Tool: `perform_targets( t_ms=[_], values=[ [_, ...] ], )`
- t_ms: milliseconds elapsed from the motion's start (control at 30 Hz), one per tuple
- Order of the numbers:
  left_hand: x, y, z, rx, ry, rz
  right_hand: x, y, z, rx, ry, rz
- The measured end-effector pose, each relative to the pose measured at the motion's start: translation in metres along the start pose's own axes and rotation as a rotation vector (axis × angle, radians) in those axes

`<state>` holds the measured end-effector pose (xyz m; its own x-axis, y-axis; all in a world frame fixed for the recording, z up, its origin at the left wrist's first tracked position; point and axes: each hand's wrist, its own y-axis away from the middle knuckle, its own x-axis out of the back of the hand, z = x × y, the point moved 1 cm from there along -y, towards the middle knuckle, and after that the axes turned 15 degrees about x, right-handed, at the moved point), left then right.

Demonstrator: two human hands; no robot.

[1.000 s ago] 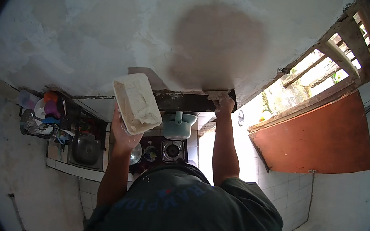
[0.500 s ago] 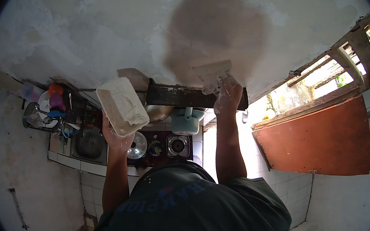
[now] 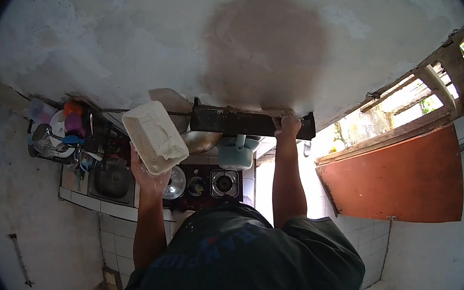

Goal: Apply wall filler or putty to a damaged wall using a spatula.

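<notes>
My left hand (image 3: 149, 178) supports a pale rectangular tub (image 3: 134, 125) from below, its fingers wrapped around the lower end. White putty (image 3: 164, 144) lies inside, heaped toward one side. Over on the right, my right hand (image 3: 288, 126), smeared with white, is closed at the top edge of a dark wooden shelf (image 3: 229, 122). It grips a flat putty scraper (image 3: 277, 113), which shows only as a thin edge against the foot of the wall. Above the shelf, the plastered wall (image 3: 130, 36) has a large brownish round patch (image 3: 266, 46).
Below the shelf are a pale green pot (image 3: 235, 153) and a stove burner (image 3: 224, 184). A dish rack (image 3: 60, 145) crowded with utensils stands left, beside a sink (image 3: 111, 183). To the right, an orange-brown panel (image 3: 400, 175) juts out under a window opening (image 3: 409, 99).
My right hand has come down from the wall to the shelf's top edge, and the scraper has turned from broad face to thin edge. The left hand and tub have barely shifted.
</notes>
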<state>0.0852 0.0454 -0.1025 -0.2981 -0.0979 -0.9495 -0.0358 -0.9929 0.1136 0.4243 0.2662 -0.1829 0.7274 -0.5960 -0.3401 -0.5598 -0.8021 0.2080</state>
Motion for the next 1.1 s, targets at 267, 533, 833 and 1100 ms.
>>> perform_targets(
  t_ms=[267,533,833,1100],
  values=[
    [0.002,-0.011,-0.009,0.048,0.024,0.077,-0.042,0.035,-0.065,0.023,-0.011,-0.207],
    [-0.003,-0.026,-0.021,0.161,-0.001,-0.068,0.033,0.026,-0.051,0.302,0.092,-0.303],
    [-0.015,-0.016,-0.018,0.103,-0.065,-0.051,0.043,-0.012,0.015,0.160,0.045,-0.125],
    [-0.007,0.002,-0.003,0.040,0.002,0.020,0.007,0.007,0.014,0.312,0.196,-0.163]
  ],
)
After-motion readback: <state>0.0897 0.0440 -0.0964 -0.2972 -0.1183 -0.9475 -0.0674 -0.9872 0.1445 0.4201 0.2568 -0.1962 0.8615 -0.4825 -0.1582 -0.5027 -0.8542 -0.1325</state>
